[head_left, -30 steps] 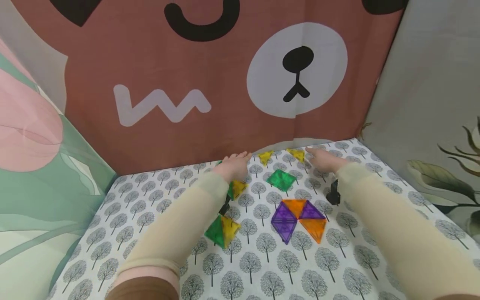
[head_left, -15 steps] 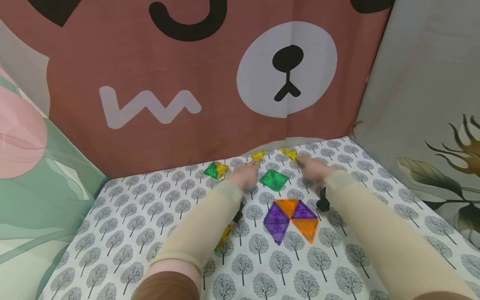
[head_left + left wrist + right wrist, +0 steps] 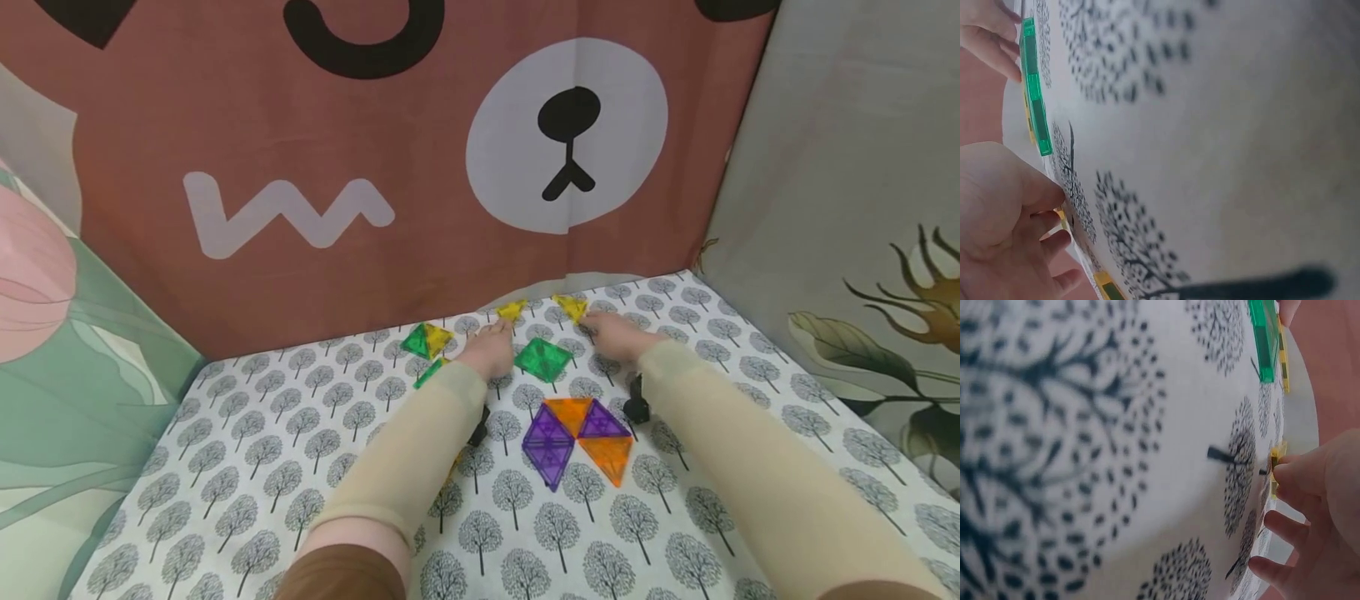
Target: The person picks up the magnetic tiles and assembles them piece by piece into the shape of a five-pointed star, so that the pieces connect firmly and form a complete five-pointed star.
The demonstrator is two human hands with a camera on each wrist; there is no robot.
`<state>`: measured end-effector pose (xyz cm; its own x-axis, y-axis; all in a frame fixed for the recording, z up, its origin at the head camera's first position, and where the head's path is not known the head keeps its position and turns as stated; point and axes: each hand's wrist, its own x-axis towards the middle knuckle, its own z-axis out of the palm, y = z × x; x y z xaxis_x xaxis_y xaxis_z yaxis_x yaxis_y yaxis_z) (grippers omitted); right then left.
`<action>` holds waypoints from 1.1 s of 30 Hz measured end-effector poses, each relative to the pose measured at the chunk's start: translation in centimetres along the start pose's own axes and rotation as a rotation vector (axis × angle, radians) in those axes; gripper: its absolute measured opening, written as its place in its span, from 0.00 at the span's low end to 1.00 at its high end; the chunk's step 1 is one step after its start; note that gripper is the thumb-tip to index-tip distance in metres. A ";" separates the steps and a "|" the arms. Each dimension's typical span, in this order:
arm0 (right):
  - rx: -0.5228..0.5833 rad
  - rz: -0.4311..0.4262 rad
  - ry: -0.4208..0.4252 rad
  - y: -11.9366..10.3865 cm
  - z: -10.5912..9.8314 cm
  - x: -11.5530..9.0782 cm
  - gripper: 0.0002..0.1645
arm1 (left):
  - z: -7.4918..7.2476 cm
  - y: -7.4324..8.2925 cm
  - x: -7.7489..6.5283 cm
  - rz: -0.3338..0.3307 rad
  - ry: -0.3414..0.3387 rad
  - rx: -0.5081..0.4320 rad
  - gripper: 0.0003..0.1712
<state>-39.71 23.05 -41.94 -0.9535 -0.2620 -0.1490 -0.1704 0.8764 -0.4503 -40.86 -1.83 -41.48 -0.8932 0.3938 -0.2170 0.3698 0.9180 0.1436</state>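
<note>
My left hand reaches to the back of the table, its thumb and fingertips pinching the near tip of a yellow triangle tile. Farther right, my right hand pinches the corner of a second yellow triangle tile between thumb and index finger; the right wrist view shows the thumb on that yellow tile. Both yellow tiles lie close to the back wall, a small gap between them. Just in front of that gap, a green diamond of two triangle tiles lies flat between my hands.
Nearer me, purple tiles and orange tiles form a partial fan. A green-and-yellow pair lies left of my left hand; other tiles are partly hidden under the left forearm. A bear-print cloth rises behind the tree-print tablecloth.
My left hand has moved right, away from the green-and-yellow pairs, to the left yellow tile. My right hand stays by the right yellow tile and now pinches it. The view has shifted slightly right.
</note>
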 end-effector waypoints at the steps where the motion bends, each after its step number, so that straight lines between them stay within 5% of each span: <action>1: -0.005 -0.017 0.002 -0.3 0.0 -0.1 0.32 | 0.0 0.0 0.0 0.004 0.008 0.006 0.32; 12: 0.006 -0.103 -0.001 -1.7 0.7 0.5 0.35 | 0.0 0.1 0.0 0.084 0.064 0.057 0.32; 23: -0.056 0.008 -0.061 -1.6 0.9 1.0 0.45 | 0.3 -0.5 0.4 0.041 -0.004 0.034 0.33; 33: -0.095 -0.051 -0.065 -2.3 1.1 1.3 0.45 | 0.0 -0.3 -0.1 0.056 0.007 -0.010 0.38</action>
<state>-40.25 20.28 -42.10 -0.9254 -0.3304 -0.1857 -0.2444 0.8946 -0.3741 -40.93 -2.16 -41.53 -0.8732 0.4439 -0.2013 0.4165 0.8940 0.1651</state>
